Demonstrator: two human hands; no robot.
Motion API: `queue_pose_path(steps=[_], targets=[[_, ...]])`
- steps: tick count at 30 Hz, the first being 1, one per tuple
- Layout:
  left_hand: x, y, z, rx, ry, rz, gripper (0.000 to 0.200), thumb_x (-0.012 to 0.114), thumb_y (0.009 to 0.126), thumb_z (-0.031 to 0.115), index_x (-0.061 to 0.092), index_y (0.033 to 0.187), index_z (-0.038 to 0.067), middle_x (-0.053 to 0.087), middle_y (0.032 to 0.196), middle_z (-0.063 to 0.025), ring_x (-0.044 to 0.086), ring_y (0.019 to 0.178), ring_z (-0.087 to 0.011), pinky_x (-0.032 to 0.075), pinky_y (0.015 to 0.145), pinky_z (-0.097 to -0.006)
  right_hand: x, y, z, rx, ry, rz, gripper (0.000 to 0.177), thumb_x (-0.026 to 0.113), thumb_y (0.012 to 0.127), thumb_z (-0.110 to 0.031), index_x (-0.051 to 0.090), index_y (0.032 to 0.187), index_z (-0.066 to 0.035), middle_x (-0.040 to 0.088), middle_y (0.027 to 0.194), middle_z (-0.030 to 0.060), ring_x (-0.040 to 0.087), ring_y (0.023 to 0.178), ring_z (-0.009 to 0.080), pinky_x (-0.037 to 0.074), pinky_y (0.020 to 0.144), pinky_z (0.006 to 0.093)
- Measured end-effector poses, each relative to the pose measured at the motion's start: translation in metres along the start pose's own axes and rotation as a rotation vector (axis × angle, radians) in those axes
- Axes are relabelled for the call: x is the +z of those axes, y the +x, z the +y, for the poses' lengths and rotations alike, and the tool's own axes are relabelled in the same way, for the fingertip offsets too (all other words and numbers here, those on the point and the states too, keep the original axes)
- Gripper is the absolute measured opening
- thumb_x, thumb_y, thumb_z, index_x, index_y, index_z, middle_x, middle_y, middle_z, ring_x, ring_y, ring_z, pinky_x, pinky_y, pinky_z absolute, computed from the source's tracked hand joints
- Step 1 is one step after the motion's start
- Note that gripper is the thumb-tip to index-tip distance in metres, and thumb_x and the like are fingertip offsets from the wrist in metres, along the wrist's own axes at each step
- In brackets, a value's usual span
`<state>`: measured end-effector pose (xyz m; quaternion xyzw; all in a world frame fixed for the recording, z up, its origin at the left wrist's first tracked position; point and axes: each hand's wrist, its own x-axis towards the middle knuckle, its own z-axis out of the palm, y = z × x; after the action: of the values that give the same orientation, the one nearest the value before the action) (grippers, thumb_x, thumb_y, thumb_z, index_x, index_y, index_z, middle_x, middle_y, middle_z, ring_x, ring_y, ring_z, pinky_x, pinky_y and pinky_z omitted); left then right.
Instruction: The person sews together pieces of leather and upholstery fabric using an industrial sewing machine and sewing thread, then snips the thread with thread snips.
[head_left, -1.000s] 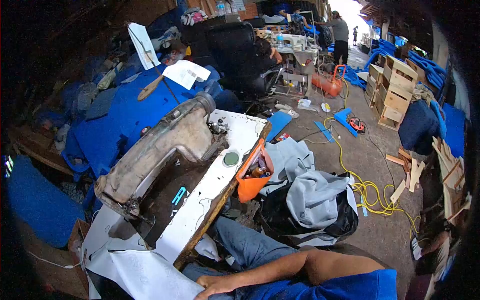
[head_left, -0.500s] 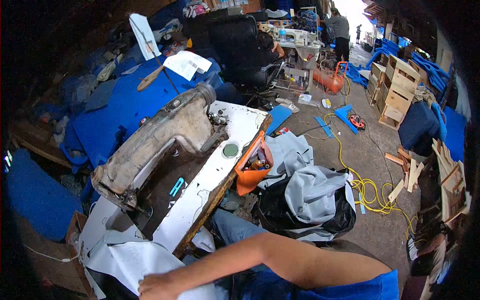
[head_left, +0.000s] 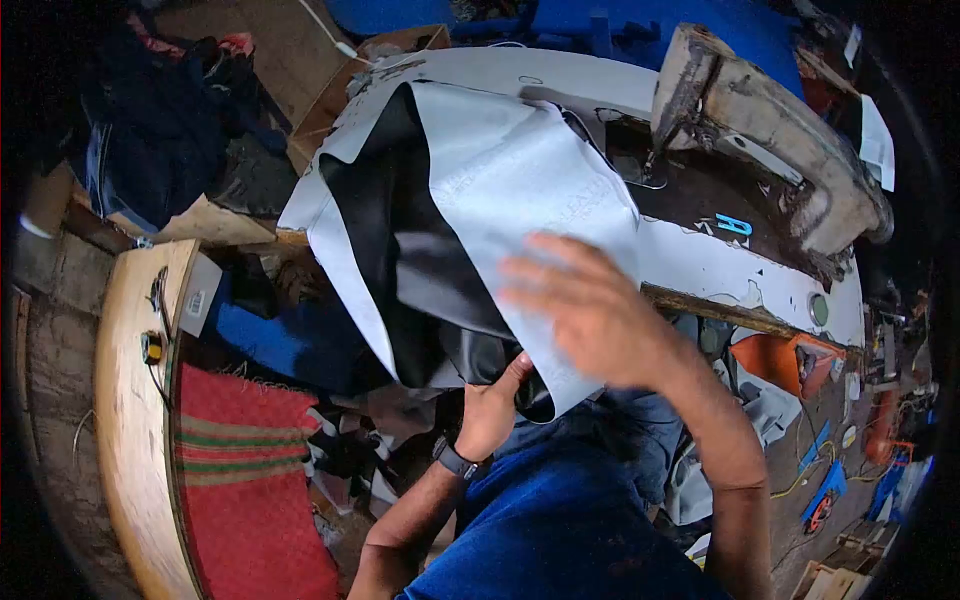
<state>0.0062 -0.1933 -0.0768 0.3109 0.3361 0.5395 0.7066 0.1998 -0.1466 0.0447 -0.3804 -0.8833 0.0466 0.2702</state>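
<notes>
A large sheet of white-backed black material (head_left: 480, 190) drapes off the white sewing table (head_left: 700, 268) toward my lap. My left hand (head_left: 490, 412), with a dark watch at the wrist, grips the sheet's lower black fold from below. My right hand (head_left: 590, 312) is blurred, its fingers spread, lying over the white side of the sheet near its lower corner. An old grimy sewing machine (head_left: 780, 125) stands on the table to the upper right, beyond the sheet.
A red striped rug (head_left: 250, 480) and a curved wooden board (head_left: 130, 400) lie at the lower left. Dark clothes (head_left: 160, 130) and a cardboard box (head_left: 330, 85) are piled at the upper left. An orange bag (head_left: 780, 360) hangs at the table's edge.
My view has swung sharply left and down onto the table's near end. My right hand has come up from the sheet's edge and now lies spread on it. My left hand has come into view.
</notes>
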Motion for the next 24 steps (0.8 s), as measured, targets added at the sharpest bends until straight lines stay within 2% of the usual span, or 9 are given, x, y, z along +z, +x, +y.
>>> queue_pose_path(steps=[2,3,6,10,11,13,16,19,24], targets=[[-0.01,-0.009,0.008,0.079,0.044,-0.088,0.027,0.063,0.109,0.009,0.066,0.133,-0.001,0.071,0.125,-0.0066,0.067,0.115,-0.0155,0.056,0.097,-0.0339,-0.008,0.009,-0.036,-0.12,0.123,-0.128,0.028,0.072,0.093,-0.022,0.076,0.115,-0.005,0.07,0.13,0.0105,0.056,0.139,0.0338,0.034,0.127,0.0565],[-0.011,-0.007,0.017,0.037,0.267,-0.034,0.026,0.067,0.108,0.011,0.066,0.131,0.0,0.071,0.123,-0.0051,0.065,0.113,-0.014,0.056,0.096,-0.0333,-0.01,0.01,-0.044,-0.153,0.137,-0.199,0.028,0.076,0.092,-0.028,0.077,0.106,-0.004,0.072,0.12,0.0097,0.06,0.132,0.0328,0.035,0.126,0.0575],[0.008,-0.009,0.038,0.022,0.156,0.024,0.03,0.073,0.105,0.014,0.067,0.131,0.0,0.071,0.124,-0.0048,0.064,0.113,-0.0131,0.054,0.098,-0.0329,-0.027,0.002,-0.033,-0.168,-0.088,-0.227,0.04,0.08,0.089,-0.043,0.074,0.09,-0.004,0.066,0.098,0.0078,0.064,0.116,0.0307,0.04,0.121,0.0577],[0.018,-0.013,0.055,0.236,0.239,0.051,0.034,0.069,0.108,0.018,0.063,0.136,0.0,0.07,0.128,-0.0072,0.065,0.116,-0.0164,0.052,0.104,-0.0347,-0.038,-0.026,-0.044,-0.117,-0.246,0.004,0.047,0.081,0.087,-0.05,0.067,0.081,-0.006,0.06,0.092,0.0091,0.063,0.105,0.0319,0.052,0.1,0.0546],[0.022,-0.009,0.067,0.16,0.005,0.007,0.036,0.064,0.11,0.022,0.061,0.139,0.001,0.069,0.131,-0.0097,0.066,0.119,-0.02,0.053,0.107,-0.0373,-0.042,-0.034,-0.048,-0.041,-0.329,0.031,0.046,0.077,0.094,-0.048,0.067,0.076,-0.007,0.06,0.083,0.0064,0.062,0.099,0.0288,0.052,0.094,0.0502],[0.013,0.0,0.087,0.016,-0.25,-0.092,0.048,0.057,0.112,0.034,0.055,0.149,0.003,0.067,0.142,-0.0146,0.062,0.135,-0.0309,0.05,0.115,-0.0497,-0.045,-0.055,-0.041,0.222,-0.282,-0.031,0.039,0.075,0.098,-0.037,0.068,0.077,-0.004,0.065,0.077,0.0102,0.068,0.089,0.0328,0.055,0.085,0.0509],[0.01,0.003,0.089,-0.046,-0.394,-0.235,0.055,0.061,0.107,0.04,0.056,0.148,0.003,0.066,0.146,-0.0163,0.063,0.135,-0.0335,0.045,0.119,-0.0518,-0.022,-0.069,-0.035,0.553,-0.015,-0.227,0.032,0.071,0.099,-0.027,0.07,0.08,-0.001,0.071,0.077,0.0165,0.072,0.079,0.0392,0.057,0.077,0.0513],[0.017,-0.002,0.085,-0.072,-0.424,-0.284,0.055,0.067,0.101,0.034,0.059,0.147,0.004,0.065,0.147,-0.0164,0.064,0.133,-0.0345,0.044,0.12,-0.0533,-0.031,-0.055,-0.034,0.52,-0.124,-0.336,0.028,0.069,0.099,-0.023,0.07,0.083,0.0,0.074,0.084,0.0212,0.072,0.075,0.0439,0.057,0.072,0.0521],[0.032,-0.004,0.093,0.067,-0.246,-0.225,0.047,0.072,0.095,0.008,0.06,0.14,0.002,0.069,0.136,-0.0133,0.068,0.124,-0.0266,0.053,0.111,-0.0444,-0.052,0.002,-0.045,0.382,0.136,0.3,0.03,0.074,0.098,-0.029,0.075,0.099,0.001,0.075,0.095,0.0146,0.07,0.093,0.0362,0.056,0.084,0.0472]])
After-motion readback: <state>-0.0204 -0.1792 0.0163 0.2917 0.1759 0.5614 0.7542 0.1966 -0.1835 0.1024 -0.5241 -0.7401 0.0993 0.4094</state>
